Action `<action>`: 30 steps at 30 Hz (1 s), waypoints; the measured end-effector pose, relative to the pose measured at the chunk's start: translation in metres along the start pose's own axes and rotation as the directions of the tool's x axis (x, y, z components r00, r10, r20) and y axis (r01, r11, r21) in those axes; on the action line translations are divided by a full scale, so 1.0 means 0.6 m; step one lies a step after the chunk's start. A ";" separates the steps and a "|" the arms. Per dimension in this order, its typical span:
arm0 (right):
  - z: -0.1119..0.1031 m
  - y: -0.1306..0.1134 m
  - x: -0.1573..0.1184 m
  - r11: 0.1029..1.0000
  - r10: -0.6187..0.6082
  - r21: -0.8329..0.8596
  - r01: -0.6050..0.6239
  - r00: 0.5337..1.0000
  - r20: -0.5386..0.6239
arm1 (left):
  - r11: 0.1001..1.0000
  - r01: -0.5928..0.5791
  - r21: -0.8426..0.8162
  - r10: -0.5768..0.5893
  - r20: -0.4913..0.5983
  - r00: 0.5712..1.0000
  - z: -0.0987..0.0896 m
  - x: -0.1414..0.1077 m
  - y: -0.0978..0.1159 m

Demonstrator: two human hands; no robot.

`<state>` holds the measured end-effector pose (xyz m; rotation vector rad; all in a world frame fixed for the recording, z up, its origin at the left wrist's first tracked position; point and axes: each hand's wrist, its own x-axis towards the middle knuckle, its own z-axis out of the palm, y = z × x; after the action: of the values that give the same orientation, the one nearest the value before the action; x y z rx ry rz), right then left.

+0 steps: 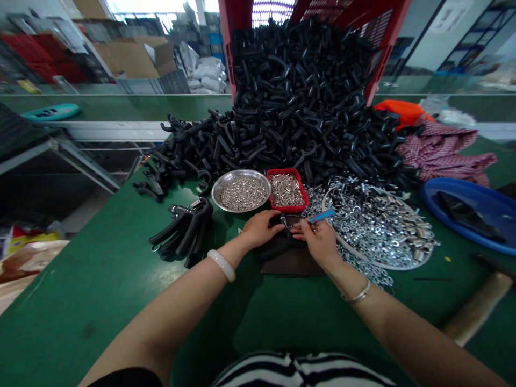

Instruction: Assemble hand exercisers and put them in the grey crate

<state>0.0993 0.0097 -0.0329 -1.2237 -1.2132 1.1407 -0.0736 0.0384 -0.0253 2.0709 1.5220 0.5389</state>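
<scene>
My left hand (260, 230) has its fingers bent round the upper end of a black plastic clamp (278, 248), which lies on a dark flat block (292, 264). A metal piece shows at the clamp's joint, between my hands. My right hand (322, 241) pinches a slim tool with a blue handle (322, 216); its working end is too small to make out. Just beyond my hands stand a red tray (305, 203) of small metal pins and a round metal bowl (214, 198) of tiny metal parts. Several similar black clamps (183, 228) are bunched to the left.
A large heap of black plastic parts (298, 118) spills from a red crate (226, 48) at the back. To the right lie a round tray (387, 267) of metal fittings, a blue basin (455, 232), a checked cloth (451, 148) and a wooden-handled hammer (478, 309).
</scene>
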 end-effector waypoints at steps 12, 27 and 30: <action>-0.010 -0.014 0.005 0.973 0.139 0.166 -0.158 0.983 0.119 | 1.000 0.014 -0.009 -0.014 0.029 0.999 -0.003 -0.001 0.001; -0.008 -0.034 0.019 0.997 -0.012 -0.074 0.026 0.983 0.184 | 0.999 0.042 0.017 -0.043 0.028 0.999 -0.007 -0.003 0.005; -0.010 -0.056 0.056 0.995 -0.004 0.104 -0.006 0.996 0.093 | 0.998 0.054 0.040 -0.055 0.036 0.998 -0.007 -0.004 0.008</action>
<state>0.1061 0.0417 0.0017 -1.1028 -1.2062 1.2579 -0.0734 0.0358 -0.0190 2.0504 1.5746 0.4513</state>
